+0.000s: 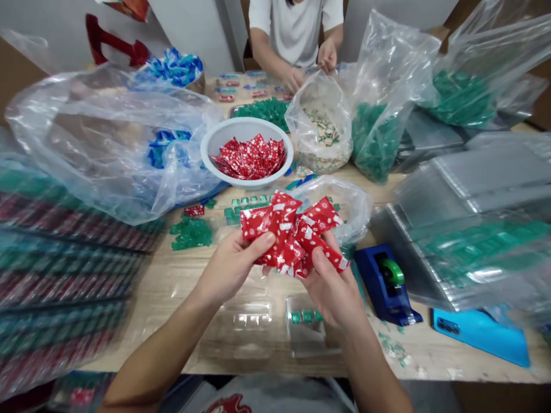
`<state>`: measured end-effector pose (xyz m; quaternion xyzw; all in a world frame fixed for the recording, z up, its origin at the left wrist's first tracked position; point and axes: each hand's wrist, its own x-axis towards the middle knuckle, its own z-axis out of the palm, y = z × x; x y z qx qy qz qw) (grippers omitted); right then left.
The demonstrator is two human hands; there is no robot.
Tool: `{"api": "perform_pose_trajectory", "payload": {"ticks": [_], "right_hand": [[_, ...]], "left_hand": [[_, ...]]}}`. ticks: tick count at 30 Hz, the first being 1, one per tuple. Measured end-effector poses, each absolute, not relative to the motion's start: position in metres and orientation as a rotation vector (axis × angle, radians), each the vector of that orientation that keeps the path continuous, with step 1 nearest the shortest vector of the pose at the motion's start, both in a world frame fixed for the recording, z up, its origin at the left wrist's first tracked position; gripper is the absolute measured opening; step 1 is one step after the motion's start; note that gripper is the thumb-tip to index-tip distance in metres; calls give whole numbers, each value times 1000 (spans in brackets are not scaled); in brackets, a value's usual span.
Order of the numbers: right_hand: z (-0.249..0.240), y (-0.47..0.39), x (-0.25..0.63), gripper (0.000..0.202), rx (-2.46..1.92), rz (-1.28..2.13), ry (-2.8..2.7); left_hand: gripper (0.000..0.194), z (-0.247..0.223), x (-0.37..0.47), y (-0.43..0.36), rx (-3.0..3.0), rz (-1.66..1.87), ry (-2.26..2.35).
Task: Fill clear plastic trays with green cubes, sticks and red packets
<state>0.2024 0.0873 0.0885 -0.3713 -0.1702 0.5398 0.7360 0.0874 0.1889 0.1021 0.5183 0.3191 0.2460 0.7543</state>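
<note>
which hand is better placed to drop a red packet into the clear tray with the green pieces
Probably the right hand: it holds the red packets right above the clear tray with green pieces. The left hand grips the bunch farther left, above the other tray.

A pale wooden table [181,281] fills most of the frame. At centre top sits a white bowl [215,163] of red packets. Left of it sprawls a big clear bag [94,143] with blue pieces inside. To the upper right stand a bag of tan bits [321,129] and bags of green pieces [379,137]. Loose green pieces [191,234] lie left of centre. Two clear trays [241,327] rest at bottom centre, the right one holding a few green pieces. A blue tape dispenser [385,284] stands at lower right, a blue phone [480,335] beside it. Stacked filled packs [55,269] line the left edge, and more filled packs [473,246] lie on the right.
</note>
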Motion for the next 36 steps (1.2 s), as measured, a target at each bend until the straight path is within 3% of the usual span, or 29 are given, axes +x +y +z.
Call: {"api": "perform_pose_trajectory", "payload": {"ticks": [15,30,36], "right_hand": [[97,55,187,31,-712,1260,-200],[94,44,175,41,-835,1244,-286],[86,46,173,47,-836,1255,-240]], "left_hand": [[19,105,62,155,1162,542,693],[23,103,52,143,1199,496,835],[36,91,51,144,1041,433,909]]}}
